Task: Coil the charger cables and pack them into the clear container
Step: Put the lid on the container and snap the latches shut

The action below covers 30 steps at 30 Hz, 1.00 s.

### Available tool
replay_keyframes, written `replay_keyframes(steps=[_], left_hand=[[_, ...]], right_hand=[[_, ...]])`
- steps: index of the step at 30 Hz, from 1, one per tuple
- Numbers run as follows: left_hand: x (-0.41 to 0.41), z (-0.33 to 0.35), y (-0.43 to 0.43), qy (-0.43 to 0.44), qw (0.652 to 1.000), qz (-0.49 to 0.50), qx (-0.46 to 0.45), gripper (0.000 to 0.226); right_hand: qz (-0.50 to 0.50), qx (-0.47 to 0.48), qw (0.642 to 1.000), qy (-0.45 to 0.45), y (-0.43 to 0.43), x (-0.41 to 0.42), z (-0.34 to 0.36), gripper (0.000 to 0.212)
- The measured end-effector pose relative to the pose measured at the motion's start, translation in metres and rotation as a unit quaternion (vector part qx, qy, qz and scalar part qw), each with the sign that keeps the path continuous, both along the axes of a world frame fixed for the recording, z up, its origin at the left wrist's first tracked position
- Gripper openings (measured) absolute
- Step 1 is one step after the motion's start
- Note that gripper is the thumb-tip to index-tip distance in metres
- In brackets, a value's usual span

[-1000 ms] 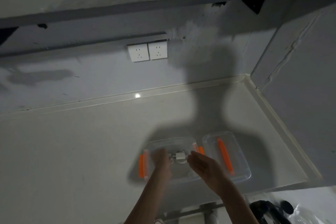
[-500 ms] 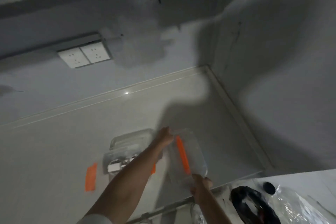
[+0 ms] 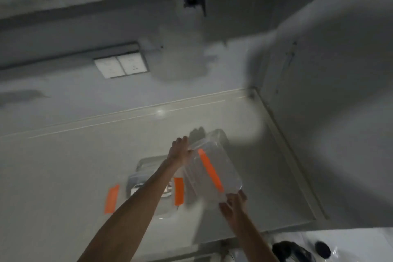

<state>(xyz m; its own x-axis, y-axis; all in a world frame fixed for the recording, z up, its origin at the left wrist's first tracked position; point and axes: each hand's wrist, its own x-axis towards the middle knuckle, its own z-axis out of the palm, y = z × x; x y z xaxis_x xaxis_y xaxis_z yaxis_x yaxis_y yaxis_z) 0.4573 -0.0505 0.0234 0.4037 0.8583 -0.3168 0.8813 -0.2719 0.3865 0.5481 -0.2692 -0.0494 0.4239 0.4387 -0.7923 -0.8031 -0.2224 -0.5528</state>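
Twin wall sockets (image 3: 120, 67) above the pale countertop (image 3: 63, 166) — dark bag (image 3: 291, 251) nearby.

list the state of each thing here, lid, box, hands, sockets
clear lid: lifted off the counter, tilted, held at both ends
clear container: open, on the counter, white charger parts inside
left hand: gripping the lid's far end
right hand: gripping the lid's near end
wall sockets: nothing plugged in
orange latches: flipped out on either side of the container

I see a dim grey wall (image 3: 63, 95) with a double socket (image 3: 120, 66) far left, pale bench (image 3: 53, 166) below, corner right.
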Motion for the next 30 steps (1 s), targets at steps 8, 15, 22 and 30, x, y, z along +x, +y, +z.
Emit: replay_keyframes(steps=[8, 15, 22, 30], left_hand=[[-0.166, 0.075, 0.003, -0.167, 0.962, 0.214, 0.013, 0.041], [-0.230, 0.078, -0.036, -0.328, 0.883, 0.334, -0.037, 0.014], [-0.244, 0.062, -0.063, -0.376, 0.877, 0.292, 0.064, 0.048], [-0.269, 0.041, -0.071, -0.355, 0.891, 0.266, 0.101, 0.037]], right_hand=[[0.194, 0.097, 0.925, -0.314, 0.109, -0.035, 0.080, 0.068], [0.263, 0.140, 0.815, -0.496, 0.118, -0.111, 0.110, 0.053], [0.209, 0.077, 0.788, -0.574, 0.099, -0.128, 0.113, 0.057], [0.220, 0.000, 0.730, -0.647, 0.079, -0.154, 0.108, 0.044]])
